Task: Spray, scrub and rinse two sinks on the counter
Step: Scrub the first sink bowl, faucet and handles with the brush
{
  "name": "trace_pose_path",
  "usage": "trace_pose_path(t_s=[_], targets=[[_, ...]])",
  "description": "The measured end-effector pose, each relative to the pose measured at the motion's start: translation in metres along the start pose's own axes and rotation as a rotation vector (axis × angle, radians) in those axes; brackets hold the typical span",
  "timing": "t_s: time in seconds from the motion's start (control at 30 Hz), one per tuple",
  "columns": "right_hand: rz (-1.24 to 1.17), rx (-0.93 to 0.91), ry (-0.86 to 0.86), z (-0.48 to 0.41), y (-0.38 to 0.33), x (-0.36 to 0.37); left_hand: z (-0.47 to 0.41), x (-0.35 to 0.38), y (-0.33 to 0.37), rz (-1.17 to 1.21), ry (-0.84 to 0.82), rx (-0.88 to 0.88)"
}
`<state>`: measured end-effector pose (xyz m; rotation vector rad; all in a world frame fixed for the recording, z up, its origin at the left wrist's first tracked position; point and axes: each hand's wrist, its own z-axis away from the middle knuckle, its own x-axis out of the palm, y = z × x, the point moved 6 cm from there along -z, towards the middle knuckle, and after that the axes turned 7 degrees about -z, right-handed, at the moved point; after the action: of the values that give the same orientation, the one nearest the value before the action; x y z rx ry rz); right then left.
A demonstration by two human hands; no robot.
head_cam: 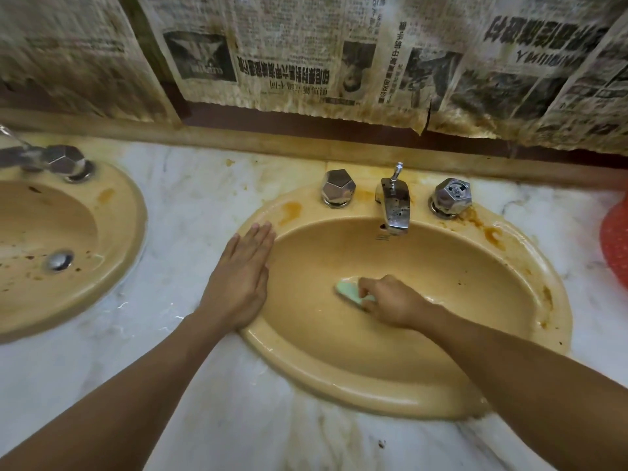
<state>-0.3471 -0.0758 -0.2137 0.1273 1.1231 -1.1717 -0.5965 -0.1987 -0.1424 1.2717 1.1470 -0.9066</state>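
Right hand (394, 302) grips the sponge (353, 291) mid-basin in the right sink (424, 382); left hand (243, 277) lies flat at 9 o'clock on its rim, and might slip if that's wet

**Your count at the counter**

You have two sinks: the right sink (339, 379) whole, the left sink (132, 232) cut by the frame edge. You see three faceted knobs: the near knob (338, 188) and far knob (452, 195) on the right sink, and a third knob (66, 159) on the left sink. Two spouts show: the middle spout (394, 205) whole, the edge spout (17, 156) only in part. Add one drain plug (59, 260), one green scrub pad (351, 290), one red object (615, 246), and your two hands: left hand (241, 283) and right hand (394, 300).
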Motion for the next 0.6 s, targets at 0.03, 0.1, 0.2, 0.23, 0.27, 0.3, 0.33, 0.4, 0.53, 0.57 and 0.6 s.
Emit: trace_pose_path(t_s=[0.03,0.1,0.2,0.23,0.27,0.3,0.33,0.4,0.53,0.57,0.6], targets=[[-0.004,0.055,0.047,-0.002,0.012,-0.013,0.0,0.0,0.0,0.0,0.003,0.003],[-0.003,0.09,0.117,0.0,0.022,-0.019,0.0,-0.001,0.0,-0.002,0.012,0.003],[0.014,-0.115,-0.081,0.014,-0.005,0.018,0.0,-0.001,0.001,-0.001,0.023,0.002],[0.016,-0.151,-0.121,0.018,-0.012,0.027,0.0,-0.001,0.001,0.001,0.026,0.004],[0.013,-0.142,-0.089,0.016,-0.013,0.026,0.0,-0.001,0.001,0.006,0.027,0.005],[-0.003,-0.082,0.007,0.009,-0.007,0.019,0.0,-0.001,0.002,0.009,0.028,0.006],[-0.033,0.002,0.123,0.005,-0.001,0.009,0.001,-0.001,0.002,0.009,0.029,0.006],[-0.08,0.059,0.227,0.003,0.0,0.007,0.001,-0.001,0.002,0.008,0.035,0.001],[-0.092,-0.191,0.025,0.009,-0.043,0.032,0.001,-0.002,0.002,0.032,0.039,-0.004],[-0.116,-0.2,0.069,0.007,-0.048,0.027,0.001,-0.002,0.002,0.041,0.042,-0.004],[-0.182,-0.17,0.172,0.002,-0.049,0.018,0.001,-0.002,0.003,0.052,0.044,-0.002]])
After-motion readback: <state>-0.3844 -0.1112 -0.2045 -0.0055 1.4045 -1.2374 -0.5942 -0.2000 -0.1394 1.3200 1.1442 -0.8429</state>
